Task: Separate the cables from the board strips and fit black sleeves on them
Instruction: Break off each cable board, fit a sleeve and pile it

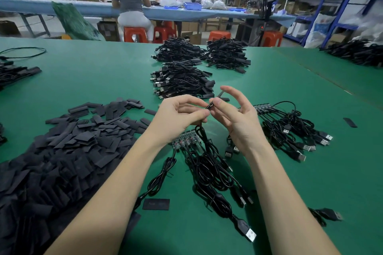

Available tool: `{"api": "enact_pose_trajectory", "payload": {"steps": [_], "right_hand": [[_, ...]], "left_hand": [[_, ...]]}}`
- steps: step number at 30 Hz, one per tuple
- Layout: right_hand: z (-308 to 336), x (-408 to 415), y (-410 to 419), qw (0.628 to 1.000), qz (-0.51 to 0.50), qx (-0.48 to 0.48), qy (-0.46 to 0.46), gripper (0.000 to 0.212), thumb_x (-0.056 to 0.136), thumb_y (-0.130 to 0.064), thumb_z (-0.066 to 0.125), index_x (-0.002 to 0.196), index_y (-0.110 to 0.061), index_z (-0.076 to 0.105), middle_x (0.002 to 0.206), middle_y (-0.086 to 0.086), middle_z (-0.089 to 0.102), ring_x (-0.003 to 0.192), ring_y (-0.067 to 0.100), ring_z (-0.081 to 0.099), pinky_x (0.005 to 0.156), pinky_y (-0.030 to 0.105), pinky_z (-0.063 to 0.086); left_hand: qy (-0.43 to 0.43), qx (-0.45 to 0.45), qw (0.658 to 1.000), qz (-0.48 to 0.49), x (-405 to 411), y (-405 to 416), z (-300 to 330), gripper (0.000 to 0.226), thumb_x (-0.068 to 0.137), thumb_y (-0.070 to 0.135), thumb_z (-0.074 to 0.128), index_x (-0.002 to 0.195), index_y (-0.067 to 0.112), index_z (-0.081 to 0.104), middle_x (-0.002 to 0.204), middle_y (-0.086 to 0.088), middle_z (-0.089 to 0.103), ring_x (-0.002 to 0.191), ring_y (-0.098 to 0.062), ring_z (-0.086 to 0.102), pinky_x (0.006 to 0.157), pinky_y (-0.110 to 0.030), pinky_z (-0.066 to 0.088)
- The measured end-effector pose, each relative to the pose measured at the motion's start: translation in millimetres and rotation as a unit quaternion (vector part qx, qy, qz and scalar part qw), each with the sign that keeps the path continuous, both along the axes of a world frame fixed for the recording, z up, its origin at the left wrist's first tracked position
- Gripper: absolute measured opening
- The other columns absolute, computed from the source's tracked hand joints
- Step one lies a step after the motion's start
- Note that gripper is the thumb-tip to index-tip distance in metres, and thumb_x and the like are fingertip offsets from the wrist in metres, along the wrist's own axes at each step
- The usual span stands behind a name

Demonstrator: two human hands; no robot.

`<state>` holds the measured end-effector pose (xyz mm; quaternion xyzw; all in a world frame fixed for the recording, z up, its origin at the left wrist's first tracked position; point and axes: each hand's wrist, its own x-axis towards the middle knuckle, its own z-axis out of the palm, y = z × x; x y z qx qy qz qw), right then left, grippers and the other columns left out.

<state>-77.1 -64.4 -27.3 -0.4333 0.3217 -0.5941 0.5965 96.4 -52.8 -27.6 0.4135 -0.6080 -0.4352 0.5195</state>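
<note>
Between the two hands a small dark piece, apparently the board end of a cable (204, 136), is pinched: the left hand (178, 118) has its fingers curled round the cable just below that end, and the right hand (234, 118) nips the tip between thumb and forefinger, its other fingers spread and relaxed. Whether a sleeve is already on this end is too small to tell. The cable hangs from the grip down onto the counter (103, 72).

Directly beneath lies a board strip (186, 141) with several cables attached, their plugs trailing toward the near edge. A second board strip (263, 107) with its cables sits just right of the hands, so a fair share is not yet separated. Toward the far edge, three stacks of finished cables (182, 80) suggest much is done. The heap of black sleeves (68, 147) fills the near left corner and seems plentiful; one loose sleeve (156, 204) lies near the near edge.

Open room is between the sleeves and the stacks, and on the right side; beneath the hands it is tangled.
</note>
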Motion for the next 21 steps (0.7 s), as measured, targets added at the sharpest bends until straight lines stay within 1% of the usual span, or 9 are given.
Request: {"api": "enact_pose_trajectory", "payload": {"steps": [2,4,7,10,12,14,16,18,21], "right_hand": [[-1.1,5.8,1.4,0.999,-0.029,-0.025,0.007,0.036,0.087,0.0,0.075,0.12,-0.013,0.067,0.094,0.02,0.075,0.091,0.023,0.072,0.084,0.027,0.059],[-1.3,9.1,2.1,0.998,-0.049,-0.035,0.007,0.036,0.087,0.0,0.075,0.121,-0.009,0.068,0.099,0.024,0.074,0.096,0.026,0.071,0.087,0.031,0.059],[-0.2,10.2,1.7,0.997,-0.065,-0.038,0.001,0.033,0.087,-0.002,0.077,0.119,-0.01,0.069,0.101,0.024,0.074,0.097,0.028,0.072,0.087,0.032,0.06],[-0.2,11.3,1.6,0.997,-0.064,-0.035,-0.013,0.031,0.086,-0.002,0.077,0.116,-0.011,0.07,0.103,0.026,0.074,0.098,0.029,0.072,0.087,0.033,0.06],[-2.3,13.6,2.0,0.998,-0.054,-0.032,-0.02,0.031,0.086,-0.001,0.076,0.115,-0.012,0.07,0.098,0.022,0.075,0.096,0.027,0.072,0.084,0.03,0.06],[-5.7,17.0,2.5,0.999,-0.037,-0.026,-0.03,0.032,0.087,0.001,0.075,0.114,-0.013,0.069,0.09,0.015,0.077,0.089,0.022,0.073,0.081,0.028,0.059],[-8.3,19.1,2.4,0.999,-0.03,-0.019,-0.041,0.031,0.087,0.002,0.074,0.114,-0.013,0.068,0.086,0.011,0.077,0.083,0.019,0.073,0.079,0.027,0.059],[-9.2,20.2,2.4,0.998,-0.033,-0.015,-0.046,0.031,0.087,0.003,0.074,0.113,-0.012,0.067,0.087,0.012,0.077,0.083,0.019,0.073,0.078,0.027,0.059],[-8.7,20.4,1.7,0.998,-0.045,-0.02,-0.049,0.032,0.087,0.002,0.074,0.115,-0.013,0.067,0.085,0.012,0.076,0.087,0.022,0.072,0.08,0.029,0.059]], "left_hand": [[0.037,0.017,0.999,0.02,-4.2,-0.3,-2.6,0.012,0.084,0.005,0.078,0.093,0.012,0.073,0.08,-0.011,0.077,0.076,-0.017,0.075,0.074,-0.023,0.057],[0.069,0.029,0.997,0.03,-7.4,-0.5,-3.9,0.011,0.084,0.005,0.079,0.093,0.01,0.074,0.08,-0.013,0.077,0.074,-0.017,0.074,0.071,-0.022,0.057],[0.097,0.04,0.994,0.037,-9.1,-1.4,-4.0,0.012,0.082,0.003,0.079,0.093,0.006,0.074,0.078,-0.014,0.076,0.072,-0.017,0.074,0.069,-0.02,0.056],[0.103,0.041,0.993,0.044,-11.6,-0.4,-4.3,0.012,0.082,0.003,0.079,0.093,0.004,0.074,0.078,-0.014,0.076,0.07,-0.016,0.074,0.068,-0.019,0.056],[0.108,0.033,0.992,0.053,-13.1,0.5,-5.0,0.009,0.083,0.003,0.079,0.089,0.008,0.075,0.077,-0.014,0.076,0.07,-0.015,0.073,0.067,-0.019,0.056],[0.111,0.022,0.992,0.062,-13.3,0.8,-5.7,0.009,0.083,0.003,0.079,0.085,0.01,0.075,0.076,-0.013,0.076,0.071,-0.015,0.074,0.066,-0.019,0.055],[0.109,0.015,0.992,0.068,-12.8,0.4,-5.8,0.008,0.083,0.003,0.079,0.084,0.01,0.075,0.076,-0.012,0.076,0.071,-0.015,0.074,0.065,-0.018,0.055],[0.106,0.013,0.992,0.072,-12.0,-0.2,-5.4,0.008,0.083,0.004,0.079,0.086,0.009,0.074,0.076,-0.013,0.076,0.071,-0.014,0.074,0.065,-0.018,0.055],[0.114,0.011,0.99,0.077,-14.1,-0.5,-4.6,0.009,0.084,0.003,0.078,0.087,0.009,0.072,0.076,-0.014,0.076,0.071,-0.015,0.074,0.065,-0.018,0.054]]}}
